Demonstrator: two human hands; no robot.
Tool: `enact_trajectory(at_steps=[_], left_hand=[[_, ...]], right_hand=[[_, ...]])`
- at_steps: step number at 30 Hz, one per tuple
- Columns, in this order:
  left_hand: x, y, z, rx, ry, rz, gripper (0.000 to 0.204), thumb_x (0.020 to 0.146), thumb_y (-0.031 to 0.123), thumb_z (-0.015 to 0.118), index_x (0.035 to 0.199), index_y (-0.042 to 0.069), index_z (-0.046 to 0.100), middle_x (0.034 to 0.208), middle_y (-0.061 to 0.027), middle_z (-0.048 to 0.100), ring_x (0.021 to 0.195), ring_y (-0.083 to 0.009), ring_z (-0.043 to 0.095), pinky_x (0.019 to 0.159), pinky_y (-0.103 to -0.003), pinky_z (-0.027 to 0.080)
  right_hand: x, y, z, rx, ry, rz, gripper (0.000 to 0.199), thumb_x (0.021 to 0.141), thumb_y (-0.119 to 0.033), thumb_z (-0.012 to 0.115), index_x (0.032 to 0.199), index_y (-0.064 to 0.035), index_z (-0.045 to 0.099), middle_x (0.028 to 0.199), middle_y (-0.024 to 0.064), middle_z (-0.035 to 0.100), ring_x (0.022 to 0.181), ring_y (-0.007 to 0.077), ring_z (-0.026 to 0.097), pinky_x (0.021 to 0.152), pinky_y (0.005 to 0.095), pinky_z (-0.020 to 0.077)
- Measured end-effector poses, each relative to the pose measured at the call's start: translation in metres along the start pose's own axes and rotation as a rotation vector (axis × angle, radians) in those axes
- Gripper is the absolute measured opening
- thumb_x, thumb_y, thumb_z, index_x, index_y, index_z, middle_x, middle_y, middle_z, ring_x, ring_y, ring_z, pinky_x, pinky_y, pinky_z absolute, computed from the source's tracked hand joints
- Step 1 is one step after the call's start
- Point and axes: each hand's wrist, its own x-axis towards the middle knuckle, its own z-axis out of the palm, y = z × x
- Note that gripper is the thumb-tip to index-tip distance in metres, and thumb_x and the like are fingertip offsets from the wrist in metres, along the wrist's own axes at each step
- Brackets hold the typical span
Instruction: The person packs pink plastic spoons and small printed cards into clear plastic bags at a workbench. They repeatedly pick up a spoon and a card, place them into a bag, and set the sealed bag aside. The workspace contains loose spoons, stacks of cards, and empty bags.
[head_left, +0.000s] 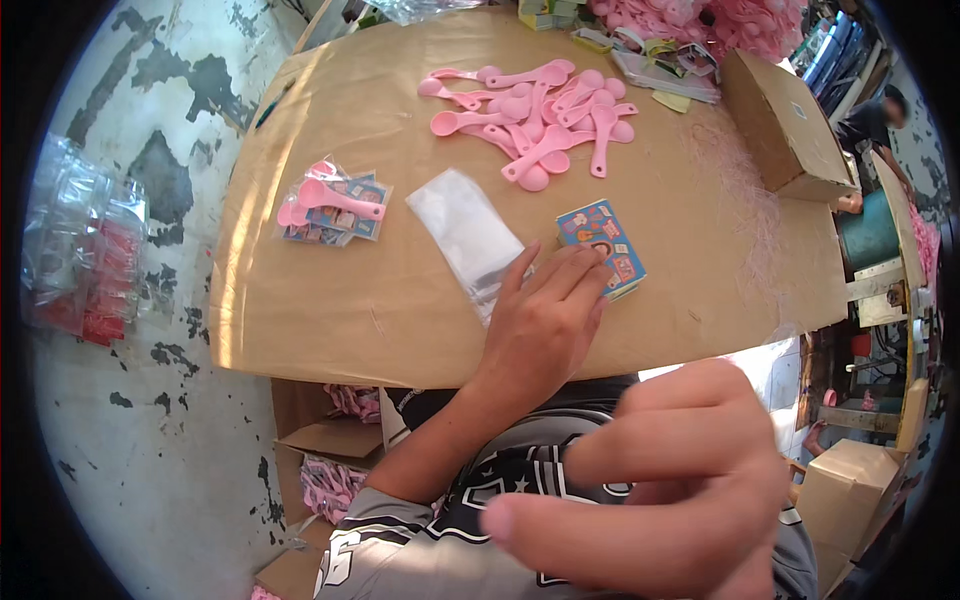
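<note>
With left hand (545,315) on the blue card stack (618,238) toward the counter (400,325)'s near edge, grip unclear, and right hand (690,470) loosely curled, seemingly empty, could skew the stack by dragging sideways.

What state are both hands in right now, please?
Left hand: open, fingers resting on the cards.
Right hand: partly curled, thumb apart, nothing visible in it.

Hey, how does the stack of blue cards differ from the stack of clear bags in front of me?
The blue card stack is covered in printed pictures, while the bag stack looks plain, clear and whitish. The cards form a shorter, thicker block; the bags make a longer, flatter strip. Both lie at a slant on the brown tabletop, close to your left hand.
</note>
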Motion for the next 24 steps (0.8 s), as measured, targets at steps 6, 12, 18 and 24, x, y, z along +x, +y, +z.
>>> enact_trajectory(at_steps=[6, 12, 18, 24], left_hand=[[0.013, -0.002, -0.006, -0.228, 0.080, 0.027, 0.040, 0.094, 0.004, 0.072, 0.134, 0.005, 0.068, 0.134, -0.0145, 0.071, 0.127, -0.0352, 0.066, 0.115, -0.051, 0.048], [-0.011, -0.018, -0.043, -0.160, 0.362, -0.404, 0.021, 0.103, 0.019, 0.074, 0.110, 0.000, 0.072, 0.098, -0.0153, 0.072, 0.085, -0.0295, 0.070, 0.077, -0.040, 0.056], [-0.014, -0.069, -0.050, 0.288, 0.107, -0.747, 0.046, 0.097, 0.044, 0.080, 0.095, 0.001, 0.065, 0.095, -0.0174, 0.066, 0.092, -0.0395, 0.064, 0.085, -0.049, 0.052], [-0.010, -0.084, -0.041, 0.057, 0.132, -0.756, 0.033, 0.096, 0.029, 0.082, 0.099, -0.001, 0.067, 0.099, -0.0171, 0.066, 0.093, -0.0335, 0.064, 0.083, -0.045, 0.052]], right_hand=[[-0.030, 0.014, -0.068, -0.153, -0.659, 0.244, 0.030, 0.081, -0.007, 0.080, 0.111, -0.0080, 0.079, 0.084, 0.0053, 0.071, 0.064, 0.0159, 0.064, 0.054, 0.0298, 0.0500], [-0.072, 0.045, -0.128, -0.477, -0.272, 0.896, 0.019, 0.104, -0.019, 0.078, 0.106, -0.0009, 0.073, 0.078, 0.0047, 0.066, 0.070, 0.0088, 0.060, 0.058, 0.0274, 0.0455], [-0.120, 0.099, -0.150, -0.477, -0.167, 1.047, 0.047, 0.095, -0.042, 0.086, 0.110, -0.0027, 0.066, 0.076, 0.0025, 0.056, 0.068, 0.0132, 0.055, 0.062, 0.0318, 0.0462], [-0.116, 0.116, -0.151, -0.530, -0.238, 1.141, 0.048, 0.091, -0.047, 0.088, 0.101, -0.0045, 0.067, 0.077, 0.0022, 0.062, 0.069, 0.0139, 0.057, 0.062, 0.0328, 0.0469]])
